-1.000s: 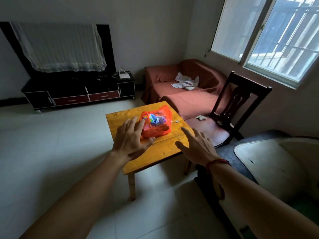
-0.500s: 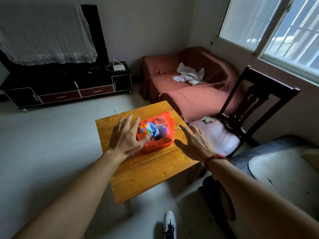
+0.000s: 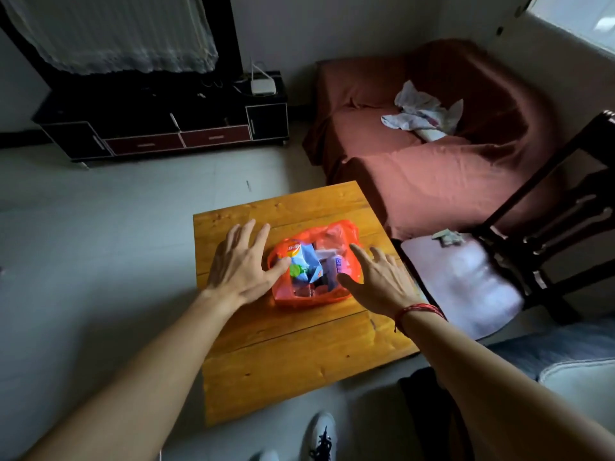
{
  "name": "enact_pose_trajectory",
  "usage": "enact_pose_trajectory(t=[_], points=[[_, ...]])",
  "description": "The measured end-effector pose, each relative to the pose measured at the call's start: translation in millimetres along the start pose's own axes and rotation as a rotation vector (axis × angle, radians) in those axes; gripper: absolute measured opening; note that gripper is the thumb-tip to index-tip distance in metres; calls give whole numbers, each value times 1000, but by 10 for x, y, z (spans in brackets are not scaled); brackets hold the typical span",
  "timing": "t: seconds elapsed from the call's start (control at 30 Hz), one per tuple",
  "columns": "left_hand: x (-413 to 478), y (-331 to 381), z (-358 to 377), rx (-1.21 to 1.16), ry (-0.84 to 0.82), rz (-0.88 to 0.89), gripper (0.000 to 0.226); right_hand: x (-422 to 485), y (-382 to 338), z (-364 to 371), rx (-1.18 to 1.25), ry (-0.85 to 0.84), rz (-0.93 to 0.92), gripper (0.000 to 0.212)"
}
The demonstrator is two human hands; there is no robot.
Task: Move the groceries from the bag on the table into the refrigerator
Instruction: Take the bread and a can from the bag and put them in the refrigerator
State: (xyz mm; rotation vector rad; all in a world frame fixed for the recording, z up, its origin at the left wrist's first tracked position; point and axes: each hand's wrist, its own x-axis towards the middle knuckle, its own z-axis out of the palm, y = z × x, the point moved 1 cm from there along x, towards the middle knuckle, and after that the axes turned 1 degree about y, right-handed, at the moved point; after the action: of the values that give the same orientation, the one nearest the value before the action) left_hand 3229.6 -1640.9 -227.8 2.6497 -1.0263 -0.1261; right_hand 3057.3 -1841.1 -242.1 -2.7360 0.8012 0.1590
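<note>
A translucent orange-red plastic bag (image 3: 334, 231) sits on the far half of a small square table (image 3: 299, 361) of yellow-brown wooden planks. Its mouth gapes upward, showing groceries inside: a blue and white snack packet (image 3: 305, 261) with a green spot, and a pale purple packet (image 3: 328, 265) beside it.

Both hands flank the bag with fingers spread wide and straight, gripping nothing. The left hand (image 3: 239, 271) lies at the bag's left side, its thumb at the bag's rim. The right hand (image 3: 379, 284), with a red string bracelet (image 3: 420, 310) on its wrist, lies at the right side, thumb and forefinger over the bag's edge. I cannot tell whether they press on the plastic.

A dark wooden chair (image 3: 549, 234) with a pale seat cushion (image 3: 466, 284) stands just right of the table, and a sofa (image 3: 432, 184) under a reddish-brown cover lies beyond it.
</note>
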Motion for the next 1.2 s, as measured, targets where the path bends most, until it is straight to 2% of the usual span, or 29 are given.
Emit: enact_pose_trajectory(t=[0.37, 0.63, 0.8, 0.93, 1.03, 1.1, 1.2], points=[[714, 62, 494, -37, -110, 36, 86, 546, 131, 240, 49, -72, 77, 77], [1171, 121, 988, -230, -258, 158, 77, 1017, 121, 666, 336, -122, 157, 61], [1528, 207, 1570, -283, -355, 242, 65, 1360, 152, 983, 416, -151, 232, 61], [1833, 316, 1977, -275, -475, 286, 52, 1589, 255, 1258, 410, -200, 298, 58], [1992, 362, 2252, -251, -535, 297, 52, 1684, 321, 1472, 414, -211, 351, 50], [2059, 381, 2399, -179, -574, 322, 52, 1729, 350, 1593, 428, -209, 399, 55], [2142, 388, 2524, -25, -569, 367, 49, 1781, 390, 1728, 423, -227, 450, 73]])
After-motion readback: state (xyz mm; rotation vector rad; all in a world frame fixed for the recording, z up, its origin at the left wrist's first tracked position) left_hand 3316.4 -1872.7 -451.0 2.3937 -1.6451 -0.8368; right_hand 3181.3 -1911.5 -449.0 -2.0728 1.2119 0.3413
